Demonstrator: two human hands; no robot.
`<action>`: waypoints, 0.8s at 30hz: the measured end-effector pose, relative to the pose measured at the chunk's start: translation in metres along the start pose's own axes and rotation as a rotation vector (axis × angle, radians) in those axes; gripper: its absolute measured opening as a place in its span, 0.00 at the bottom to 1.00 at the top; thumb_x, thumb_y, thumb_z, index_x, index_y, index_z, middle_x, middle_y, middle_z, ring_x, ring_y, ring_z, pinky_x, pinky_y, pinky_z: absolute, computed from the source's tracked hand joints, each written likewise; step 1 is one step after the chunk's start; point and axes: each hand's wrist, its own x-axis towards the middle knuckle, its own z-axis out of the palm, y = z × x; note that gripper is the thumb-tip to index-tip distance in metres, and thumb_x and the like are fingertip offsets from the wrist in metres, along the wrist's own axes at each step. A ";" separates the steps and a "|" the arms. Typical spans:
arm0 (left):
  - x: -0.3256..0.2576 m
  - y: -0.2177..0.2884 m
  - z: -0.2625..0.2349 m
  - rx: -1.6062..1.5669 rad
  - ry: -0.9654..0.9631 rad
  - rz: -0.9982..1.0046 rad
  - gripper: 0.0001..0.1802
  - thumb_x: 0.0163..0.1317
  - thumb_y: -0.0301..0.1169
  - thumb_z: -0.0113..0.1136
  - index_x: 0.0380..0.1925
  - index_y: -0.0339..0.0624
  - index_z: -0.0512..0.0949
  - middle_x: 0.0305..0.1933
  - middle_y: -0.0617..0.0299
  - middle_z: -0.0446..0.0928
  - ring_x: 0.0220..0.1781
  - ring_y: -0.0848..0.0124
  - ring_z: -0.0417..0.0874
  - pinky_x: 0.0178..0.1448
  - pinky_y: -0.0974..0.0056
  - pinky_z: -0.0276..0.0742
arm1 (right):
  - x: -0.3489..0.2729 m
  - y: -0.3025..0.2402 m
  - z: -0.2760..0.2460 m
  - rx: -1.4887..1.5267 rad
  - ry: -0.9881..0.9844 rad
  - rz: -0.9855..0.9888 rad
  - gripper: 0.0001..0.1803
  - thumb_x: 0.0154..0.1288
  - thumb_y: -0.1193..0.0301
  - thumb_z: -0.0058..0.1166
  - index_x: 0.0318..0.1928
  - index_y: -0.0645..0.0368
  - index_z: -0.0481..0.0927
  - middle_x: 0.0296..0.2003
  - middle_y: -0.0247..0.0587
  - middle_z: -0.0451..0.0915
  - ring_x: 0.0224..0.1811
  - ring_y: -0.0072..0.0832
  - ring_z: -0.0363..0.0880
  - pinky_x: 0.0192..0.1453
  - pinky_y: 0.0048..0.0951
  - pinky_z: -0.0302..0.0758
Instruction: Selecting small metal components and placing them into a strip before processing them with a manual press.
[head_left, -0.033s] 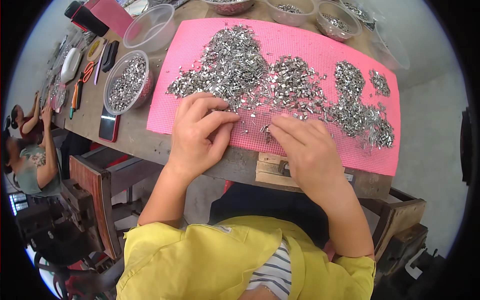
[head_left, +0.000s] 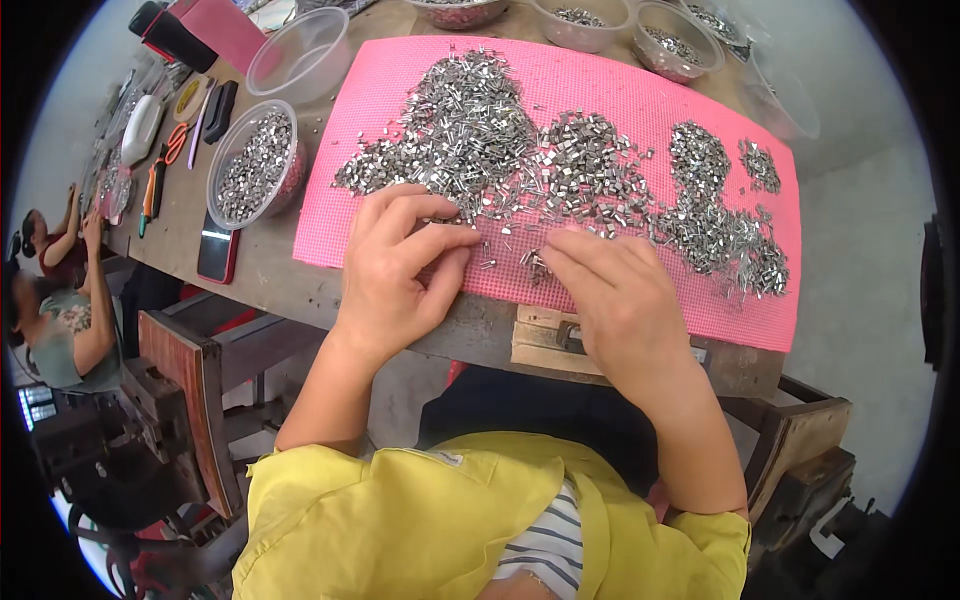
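A pink mesh mat (head_left: 560, 75) covers the wooden table and carries heaps of small shiny metal pieces (head_left: 480, 130). My left hand (head_left: 400, 265) lies palm down on the mat's near edge. Its fingers are slightly apart and reach the lower rim of the big heap. My right hand (head_left: 620, 300) rests beside it, palm down, with its fingertips closed together at a small cluster of pieces (head_left: 535, 264). Whether it pinches any is hidden under the fingers. More pieces (head_left: 720, 230) spread to the right of that hand.
A clear round tub of metal pieces (head_left: 255, 165) stands left of the mat, with an empty tub (head_left: 300, 55) behind it and a phone (head_left: 218, 250) in front. Several small bowls (head_left: 680, 40) line the far edge. Scissors (head_left: 175, 145) and tools lie far left. Other people (head_left: 60, 300) sit at left.
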 end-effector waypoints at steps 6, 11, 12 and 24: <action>0.002 0.015 -0.002 0.051 -0.100 0.032 0.12 0.48 0.24 0.75 0.34 0.49 0.91 0.48 0.64 0.84 0.61 0.53 0.78 0.62 0.51 0.75 | 0.000 0.002 -0.004 0.047 0.121 0.088 0.16 0.56 0.83 0.63 0.47 0.60 0.87 0.44 0.40 0.87 0.42 0.39 0.84 0.49 0.37 0.78; 0.002 0.017 0.000 0.127 -0.134 0.082 0.10 0.49 0.27 0.76 0.34 0.51 0.89 0.47 0.66 0.83 0.60 0.54 0.78 0.63 0.52 0.72 | -0.004 0.001 -0.008 0.069 0.126 0.133 0.14 0.58 0.84 0.63 0.45 0.59 0.86 0.37 0.40 0.84 0.38 0.39 0.82 0.44 0.38 0.75; 0.002 0.018 0.000 0.141 -0.135 0.081 0.10 0.50 0.27 0.75 0.34 0.51 0.88 0.46 0.65 0.83 0.60 0.55 0.78 0.63 0.52 0.72 | -0.005 0.000 -0.008 0.057 0.114 0.139 0.14 0.58 0.82 0.60 0.45 0.59 0.85 0.35 0.39 0.81 0.38 0.38 0.81 0.45 0.38 0.73; -0.003 0.016 -0.001 0.222 -0.061 0.086 0.09 0.53 0.28 0.72 0.35 0.50 0.85 0.41 0.68 0.81 0.52 0.62 0.80 0.56 0.56 0.69 | -0.010 -0.002 -0.009 -0.012 -0.052 0.131 0.08 0.61 0.78 0.65 0.41 0.58 0.84 0.32 0.39 0.80 0.38 0.40 0.78 0.47 0.39 0.70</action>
